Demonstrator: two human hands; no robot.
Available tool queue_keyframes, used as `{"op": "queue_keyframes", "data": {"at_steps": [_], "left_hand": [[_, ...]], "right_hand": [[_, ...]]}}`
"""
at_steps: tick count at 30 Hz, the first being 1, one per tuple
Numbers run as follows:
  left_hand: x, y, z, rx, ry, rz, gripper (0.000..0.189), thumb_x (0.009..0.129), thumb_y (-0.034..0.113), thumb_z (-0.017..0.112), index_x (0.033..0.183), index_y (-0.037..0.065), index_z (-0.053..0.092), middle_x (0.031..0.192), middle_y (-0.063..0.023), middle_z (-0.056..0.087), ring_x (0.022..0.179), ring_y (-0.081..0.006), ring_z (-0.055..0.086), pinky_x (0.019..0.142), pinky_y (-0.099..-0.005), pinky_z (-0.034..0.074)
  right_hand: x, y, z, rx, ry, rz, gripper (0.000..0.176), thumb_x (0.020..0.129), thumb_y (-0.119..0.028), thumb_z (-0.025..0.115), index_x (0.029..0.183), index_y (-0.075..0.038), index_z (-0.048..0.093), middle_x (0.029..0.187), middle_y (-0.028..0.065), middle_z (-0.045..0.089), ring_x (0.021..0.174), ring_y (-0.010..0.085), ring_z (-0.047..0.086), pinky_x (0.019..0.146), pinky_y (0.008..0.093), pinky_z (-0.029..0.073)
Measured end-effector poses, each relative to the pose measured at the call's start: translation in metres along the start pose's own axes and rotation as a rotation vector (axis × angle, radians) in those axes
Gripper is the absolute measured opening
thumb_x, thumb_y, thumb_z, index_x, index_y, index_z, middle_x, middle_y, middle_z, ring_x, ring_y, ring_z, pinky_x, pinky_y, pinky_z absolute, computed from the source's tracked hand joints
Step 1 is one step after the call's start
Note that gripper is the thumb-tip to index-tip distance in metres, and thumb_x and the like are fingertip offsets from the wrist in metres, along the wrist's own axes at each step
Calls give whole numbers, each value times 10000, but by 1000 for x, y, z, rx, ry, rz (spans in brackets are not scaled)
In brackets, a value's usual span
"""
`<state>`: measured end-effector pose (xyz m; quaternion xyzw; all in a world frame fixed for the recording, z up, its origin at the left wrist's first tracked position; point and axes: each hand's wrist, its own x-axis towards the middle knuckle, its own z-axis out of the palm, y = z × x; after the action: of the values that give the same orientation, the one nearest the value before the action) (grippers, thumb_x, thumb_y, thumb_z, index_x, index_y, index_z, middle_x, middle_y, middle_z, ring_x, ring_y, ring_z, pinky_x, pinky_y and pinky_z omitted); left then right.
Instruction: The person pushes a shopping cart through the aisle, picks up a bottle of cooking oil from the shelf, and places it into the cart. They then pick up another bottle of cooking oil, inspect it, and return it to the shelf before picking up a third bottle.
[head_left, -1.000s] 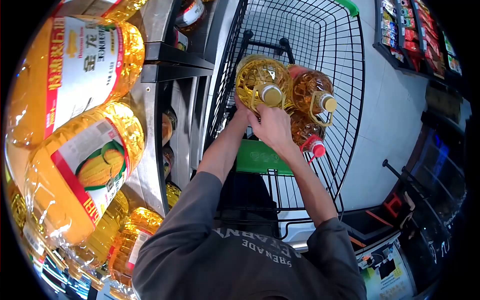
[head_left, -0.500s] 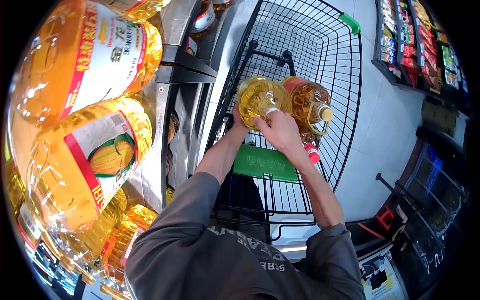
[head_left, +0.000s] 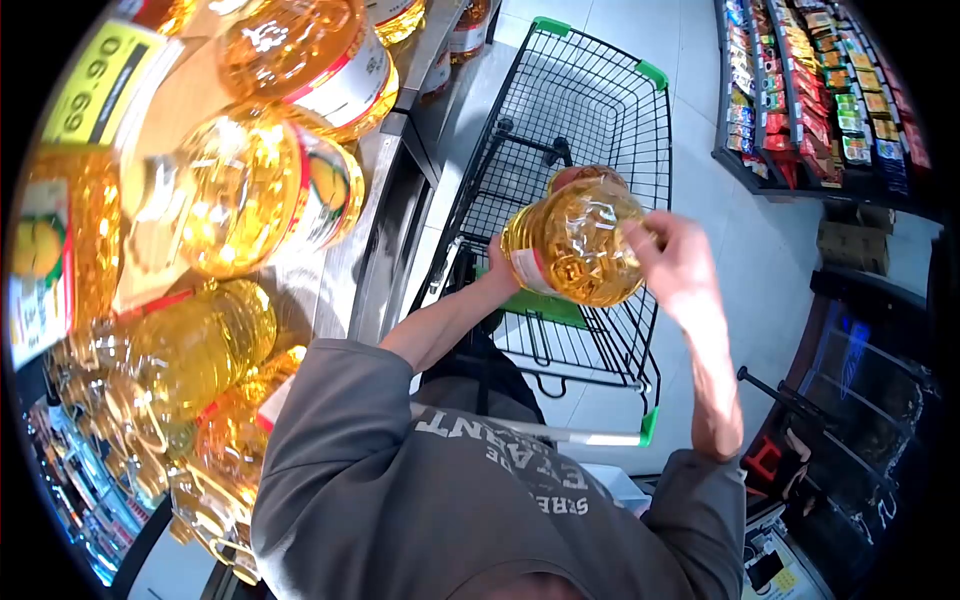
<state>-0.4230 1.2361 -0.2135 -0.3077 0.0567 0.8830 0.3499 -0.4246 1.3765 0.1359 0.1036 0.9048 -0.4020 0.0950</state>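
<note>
A large clear bottle of golden cooking oil (head_left: 590, 245) is tilted over the near end of the shopping cart, its base to the left and its neck to the right. My left hand (head_left: 501, 268) supports it at the base end, the fingers mostly hidden behind it. My right hand (head_left: 680, 262) is closed around the neck end, which it covers. Behind the held bottle, part of another oil bottle (head_left: 588, 177) shows in the black wire cart (head_left: 655, 150). The green seat panel (head_left: 550, 308) of the cart lies just below the held bottle.
On my left, a shelf (head_left: 375, 200) carries several large oil bottles (head_left: 240, 190), with a yellow price tag (head_left: 90, 85) among them. A rack of packaged snacks (head_left: 830, 90) stands at the far right. Cardboard boxes (head_left: 853, 245) are below it.
The oil bottle has come up closer to me and tipped, its neck swinging right. My right hand has moved right with it. The view has shifted, showing more of the shelf and cart.
</note>
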Motion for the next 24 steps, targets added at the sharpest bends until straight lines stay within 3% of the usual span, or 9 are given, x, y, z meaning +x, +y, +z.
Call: {"op": "queue_keyframes", "data": {"at_steps": [6,9,11,13,15,17,22,24], "left_hand": [[-79,-36,55,-75,-103,162,615,901,449,265,1306,75,538,1338,-136,544,1226,-352,509,1053,-489,391],[-116,-44,78,-244,168,252,660,841,448,256,1314,82,534,1366,-157,516,1221,-343,516,1056,-483,388],[-117,-45,63,-278,39,363,736,833,531,233,1380,105,482,1469,-119,422,1311,-357,423,1123,-525,270],[-139,-42,60,-321,-143,313,752,832,549,232,1390,106,471,1468,-122,424,1322,-361,407,1127,-518,262],[-162,-46,66,-378,3,390,784,840,575,166,1397,108,458,1464,-117,429,1335,-372,386,1133,-530,241],[-169,-43,57,-508,-19,501,678,907,507,200,1299,69,539,1296,-176,570,1190,-385,536,1009,-518,434],[-203,-26,41,-632,-161,639,667,913,498,210,1295,61,538,1287,-179,574,1181,-384,543,1001,-513,444],[-215,-17,40,-661,-218,681,662,915,495,213,1293,58,537,1283,-180,576,1178,-384,546,998,-512,448]], "right_hand": [[-40,-56,-48,10,64,-240,308,896,-202,615,747,67,638,551,15,503,533,77,430,480,288,335],[-55,-84,-53,84,56,-359,362,909,-237,611,720,71,622,546,-34,462,541,43,376,466,272,266],[-66,-104,-52,30,6,-387,348,913,-227,607,719,61,622,532,-59,415,523,36,348,460,267,238],[-75,-122,-45,-16,-42,-458,349,919,-229,602,707,49,619,526,-68,397,512,30,334,454,263,223],[-80,-138,-33,-62,-106,-551,352,925,-230,597,696,37,615,520,-76,378,501,25,319,448,259,208],[-83,-149,-21,-10,-183,-620,375,938,-243,587,662,11,600,509,-83,365,483,15,300,438,249,196],[-106,-199,2,25,-347,-800,413,927,-285,601,618,-12,569,504,-81,364,478,8,289,441,241,190],[-121,-220,14,-51,-295,-860,439,913,-311,608,585,-26,541,488,-83,348,474,6,285,444,240,186]]}}
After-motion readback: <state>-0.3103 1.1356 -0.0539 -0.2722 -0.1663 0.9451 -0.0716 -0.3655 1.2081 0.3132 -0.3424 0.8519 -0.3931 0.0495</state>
